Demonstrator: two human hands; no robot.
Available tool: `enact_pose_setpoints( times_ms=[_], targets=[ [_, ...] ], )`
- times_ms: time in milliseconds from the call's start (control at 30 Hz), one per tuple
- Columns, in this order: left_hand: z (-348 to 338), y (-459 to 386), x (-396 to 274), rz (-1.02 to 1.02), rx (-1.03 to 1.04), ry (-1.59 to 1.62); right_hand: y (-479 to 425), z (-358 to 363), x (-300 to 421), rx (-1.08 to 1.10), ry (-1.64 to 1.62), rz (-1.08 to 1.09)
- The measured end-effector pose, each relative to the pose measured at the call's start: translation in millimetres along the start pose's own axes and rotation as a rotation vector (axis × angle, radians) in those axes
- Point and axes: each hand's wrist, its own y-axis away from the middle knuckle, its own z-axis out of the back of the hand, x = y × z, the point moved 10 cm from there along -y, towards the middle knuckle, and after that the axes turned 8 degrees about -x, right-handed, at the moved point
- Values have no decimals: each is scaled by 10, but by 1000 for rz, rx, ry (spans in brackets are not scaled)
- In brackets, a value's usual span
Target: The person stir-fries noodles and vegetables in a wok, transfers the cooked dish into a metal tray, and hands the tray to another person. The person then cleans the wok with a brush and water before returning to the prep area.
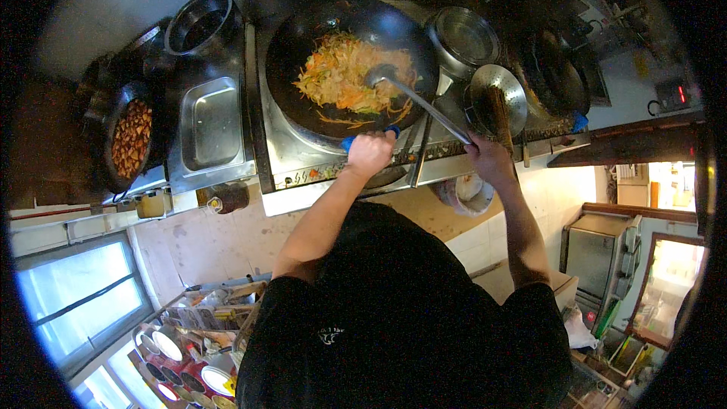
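A large dark wok [289, 85] sits on the steel stove in front of me. Inside it lies a heap of shredded vegetables [335, 74], pale with orange and green strips. My left hand [370, 153] is closed around the wok's near handle, where blue wrapping [347, 144] shows on either side of the fist. My right hand [489, 160] grips the end of a long-handled metal wok ladle [429, 107]. The ladle's round bowl rests in the right part of the vegetables and hides some of them.
Right of the wok are a steel pot [467, 40] and a perforated strainer [514, 88] with a bamboo brush [500, 113] on it. A second wok [554, 76] stands farther right. At left are a rectangular steel tray [211, 125], a round basin [199, 23] and a pan of browned cubes [132, 136].
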Motion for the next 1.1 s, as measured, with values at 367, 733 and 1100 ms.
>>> enact_pose_setpoints(
  times_ms=[367,733,1100],
  targets=[
    [109,35,103,35,33,81,661,-691,409,-17,-1315,-502],
    [102,32,105,33,-62,88,138,-390,601,-21,-1210,-489],
    [72,52,113,53,-22,97,-934,-741,1067,-103,-1057,-323]
  ],
)
